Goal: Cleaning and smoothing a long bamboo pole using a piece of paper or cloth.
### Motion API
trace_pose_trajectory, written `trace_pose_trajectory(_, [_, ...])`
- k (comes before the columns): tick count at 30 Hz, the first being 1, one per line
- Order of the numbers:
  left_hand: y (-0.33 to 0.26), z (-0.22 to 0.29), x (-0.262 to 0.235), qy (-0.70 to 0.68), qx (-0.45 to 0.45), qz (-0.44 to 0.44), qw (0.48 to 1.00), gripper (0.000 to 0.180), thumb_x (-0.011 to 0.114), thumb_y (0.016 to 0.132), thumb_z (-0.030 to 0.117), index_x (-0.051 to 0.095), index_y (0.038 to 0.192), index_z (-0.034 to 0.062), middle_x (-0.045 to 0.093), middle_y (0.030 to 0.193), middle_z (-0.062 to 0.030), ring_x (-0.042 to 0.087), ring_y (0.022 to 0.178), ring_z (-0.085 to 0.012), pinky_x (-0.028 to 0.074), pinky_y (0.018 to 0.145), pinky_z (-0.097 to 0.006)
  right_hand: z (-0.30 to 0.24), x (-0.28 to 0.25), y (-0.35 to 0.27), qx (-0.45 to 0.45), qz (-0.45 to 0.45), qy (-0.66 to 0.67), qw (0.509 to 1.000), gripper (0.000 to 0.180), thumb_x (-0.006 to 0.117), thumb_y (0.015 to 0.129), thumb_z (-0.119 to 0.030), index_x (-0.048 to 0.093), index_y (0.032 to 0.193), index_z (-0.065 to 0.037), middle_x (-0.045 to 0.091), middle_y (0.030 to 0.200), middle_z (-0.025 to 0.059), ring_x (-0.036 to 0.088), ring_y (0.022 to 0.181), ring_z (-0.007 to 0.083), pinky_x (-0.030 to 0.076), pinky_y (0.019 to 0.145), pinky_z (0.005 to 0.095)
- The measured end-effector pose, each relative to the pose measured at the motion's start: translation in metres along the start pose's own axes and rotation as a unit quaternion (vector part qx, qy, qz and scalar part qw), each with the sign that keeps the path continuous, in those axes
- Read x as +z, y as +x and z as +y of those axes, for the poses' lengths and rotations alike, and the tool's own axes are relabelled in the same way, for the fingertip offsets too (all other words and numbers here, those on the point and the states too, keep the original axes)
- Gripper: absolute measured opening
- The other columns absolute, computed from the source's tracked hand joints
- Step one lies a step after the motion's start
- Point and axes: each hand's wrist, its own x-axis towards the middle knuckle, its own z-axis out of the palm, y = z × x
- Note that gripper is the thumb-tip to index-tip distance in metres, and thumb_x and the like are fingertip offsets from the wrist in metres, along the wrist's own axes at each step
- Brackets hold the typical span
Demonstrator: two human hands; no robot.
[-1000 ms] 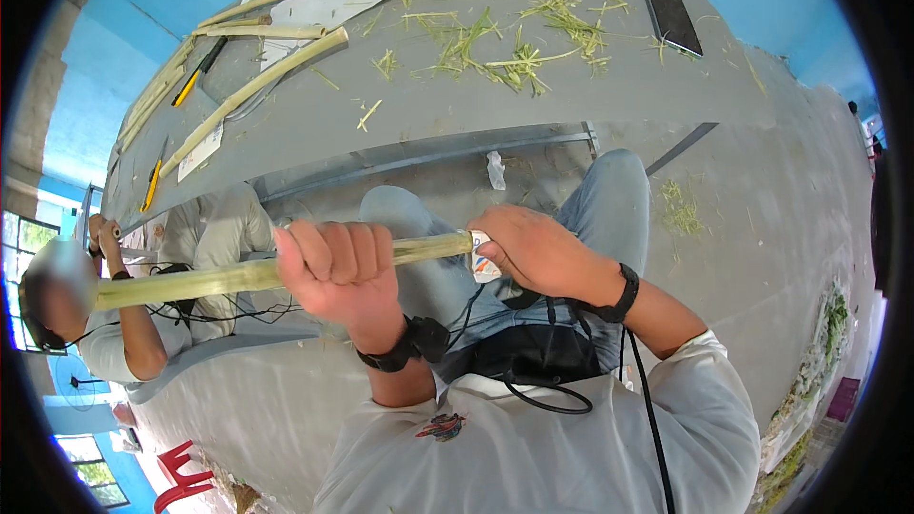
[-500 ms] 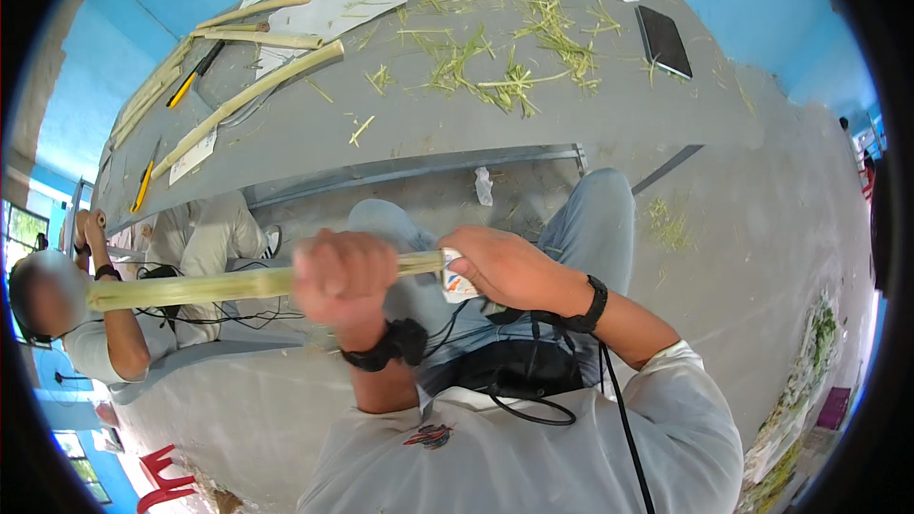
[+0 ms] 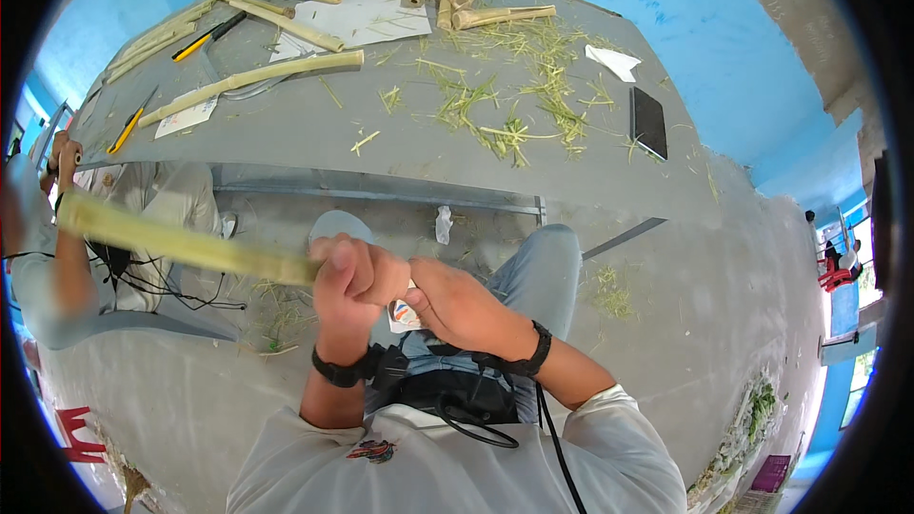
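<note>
A pale green bamboo stick point(image 3: 181, 240), blurred by motion, points out to the left across my lap. My left hand point(image 3: 357, 278) is closed around it near its right end. Close against that hand, my right hand point(image 3: 455, 303) grips a small white sheet with coloured print point(image 3: 404, 315). The sheet sits at the bamboo's right end; that end is hidden beneath my fingers. Black straps circle both of my wrists.
On the grey table point(image 3: 314, 138) lie more bamboo pieces point(image 3: 257, 86), green shavings point(image 3: 514, 138), two yellow-and-black cutters point(image 3: 133, 122), papers and a dark phone point(image 3: 649, 124). A co-worker point(image 3: 67, 257) sits at the left, near the bamboo's far end. Cables hang by my lap.
The bamboo has slid rightward through my hands and its left end tilts up more. My hands have come together, left hand now beside the right. The view has shifted.
</note>
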Motion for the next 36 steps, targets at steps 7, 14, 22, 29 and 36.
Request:
trace_pose_trajectory(7, [0.017,0.011,0.004,-0.128,-0.008,-0.229,0.965,0.046,0.034,0.105,0.033,0.028,0.062,0.0148,0.023,0.047,0.0039,0.019,0.04,-0.0108,0.02,0.043,-0.031,0.012,-0.003,-0.004,-0.004,0.059,-0.021,0.998,0.034,0.04,0.104,-0.029,0.052,0.117,0.0,0.057,0.104,0.0211,0.056,0.095,0.042,0.047,0.082,0.0468])
trace_pose_trajectory(14, [0.02,0.015,0.02,-0.099,-0.013,-0.225,0.969,0.045,0.03,0.106,0.031,0.029,0.063,0.0157,0.022,0.047,0.005,0.017,0.041,-0.0113,0.02,0.045,-0.032,0.021,-0.016,-0.008,-0.023,0.092,-0.059,0.994,0.028,0.042,0.103,-0.026,0.052,0.111,-0.001,0.056,0.099,0.0202,0.055,0.093,0.0423,0.047,0.078,0.0475])
trace_pose_trajectory(22, [0.018,0.009,0.03,-0.121,-0.024,-0.165,0.979,0.047,0.027,0.106,0.031,0.029,0.061,0.0172,0.02,0.048,0.0065,0.014,0.042,-0.0101,0.019,0.045,-0.03,0.004,-0.016,0.0,-0.008,0.073,-0.041,0.996,0.026,0.044,0.103,-0.023,0.053,0.113,-0.001,0.054,0.094,0.0198,0.055,0.089,0.0412,0.046,0.075,0.0469])
trace_pose_trajectory(29, [0.022,0.034,0.025,-0.152,-0.003,-0.142,0.978,0.048,0.035,0.105,0.03,0.026,0.06,0.0157,0.021,0.047,0.005,0.016,0.041,-0.0098,0.02,0.043,-0.031,0.014,-0.014,-0.009,0.003,0.097,-0.057,0.994,0.032,0.04,0.104,-0.029,0.054,0.11,-0.001,0.056,0.093,0.0195,0.056,0.086,0.0412,0.047,0.075,0.0461])
trace_pose_trajectory(36, [0.021,0.027,0.042,-0.112,-0.017,-0.165,0.98,0.047,0.031,0.105,0.033,0.027,0.061,0.0169,0.019,0.046,0.0067,0.014,0.038,-0.0101,0.017,0.041,-0.029,-0.017,-0.016,0.004,-0.008,0.086,-0.023,0.996,0.03,0.04,0.104,-0.027,0.052,0.113,0.0,0.057,0.099,0.0206,0.056,0.09,0.0418,0.047,0.078,0.0471])
